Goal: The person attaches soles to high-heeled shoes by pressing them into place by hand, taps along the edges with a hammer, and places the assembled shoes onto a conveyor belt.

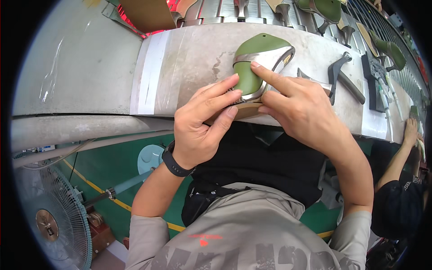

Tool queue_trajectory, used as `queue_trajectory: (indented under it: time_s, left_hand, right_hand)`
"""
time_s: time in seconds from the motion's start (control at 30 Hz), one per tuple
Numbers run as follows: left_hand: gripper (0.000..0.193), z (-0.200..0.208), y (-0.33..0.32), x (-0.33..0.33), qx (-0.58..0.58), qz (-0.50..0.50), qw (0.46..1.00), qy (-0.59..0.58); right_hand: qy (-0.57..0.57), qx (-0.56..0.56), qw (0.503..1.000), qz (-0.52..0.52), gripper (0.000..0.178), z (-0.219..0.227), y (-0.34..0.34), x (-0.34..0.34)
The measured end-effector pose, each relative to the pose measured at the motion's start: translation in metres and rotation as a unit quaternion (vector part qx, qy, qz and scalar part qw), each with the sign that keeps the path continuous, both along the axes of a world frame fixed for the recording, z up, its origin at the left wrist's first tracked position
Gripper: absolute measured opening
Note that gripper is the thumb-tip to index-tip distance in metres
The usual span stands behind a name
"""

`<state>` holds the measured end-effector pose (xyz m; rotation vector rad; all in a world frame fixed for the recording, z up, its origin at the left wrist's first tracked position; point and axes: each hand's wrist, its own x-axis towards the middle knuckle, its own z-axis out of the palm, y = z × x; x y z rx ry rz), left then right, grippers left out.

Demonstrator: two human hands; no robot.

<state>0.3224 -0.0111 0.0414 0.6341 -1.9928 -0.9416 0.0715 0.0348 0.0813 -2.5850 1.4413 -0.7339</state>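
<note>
A green shoe last (263,43) with silver straps (271,56) across it lies tilted on the bench edge in front of me. Its tan sole (247,110) faces my body. My left hand (195,126) grips the near left side, fingertips and thumb closed at the lower edge by a dark, beaded-looking trim. From the right, my right hand (310,108) holds the same shoe, its index finger stretched onto the green surface by the upper strap. The thumb and other fingers bend around the near right edge, partly hidden.
Right of the shoe lie a hammer (351,87), a dark-handled metal tool (335,74) and a dark block (371,81) with brushes (383,100). More green lasts (328,11) stand on the conveyor behind. A co-worker's hand (410,131) is far right; a fan (49,220) stands lower left.
</note>
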Motion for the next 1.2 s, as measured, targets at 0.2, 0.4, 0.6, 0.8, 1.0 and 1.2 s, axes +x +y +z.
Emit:
queue_trajectory:
  time_s: [0.2, 0.4, 0.6, 0.8, 1.0, 1.2]
  left_hand:
    - [0.024, 0.011, 0.002, -0.015, -0.027, 0.063, 0.997, -0.022]
    - [0.022, 0.029, 0.001, -0.028, -0.079, 0.085, 0.986, -0.121]
    - [0.026, 0.053, -0.005, -0.041, -0.083, 0.097, 0.968, -0.217]
    - [0.034, 0.060, -0.048, -0.069, -0.061, 0.040, 0.958, -0.277]
    - [0.047, 0.033, -0.138, -0.145, -0.001, -0.096, 0.955, -0.280]
    - [0.032, 0.024, -0.117, -0.104, 0.150, -0.135, 0.978, -0.045]
  right_hand:
    - [-0.024, -0.013, 0.999, 0.018, 0.025, -0.004, -0.003, -0.005]
    - [-0.049, -0.021, 0.998, 0.034, 0.027, -0.009, -0.008, -0.007]
    - [-0.001, 0.001, 0.999, 0.038, 0.025, 0.005, -0.016, -0.008]
    - [0.122, -0.020, 0.990, -0.072, 0.012, 0.013, 0.003, -0.038]
    - [0.200, -0.119, 0.957, -0.176, 0.029, 0.037, 0.000, -0.059]
    - [-0.313, 0.055, 0.932, -0.177, 0.067, 0.043, 0.011, -0.059]
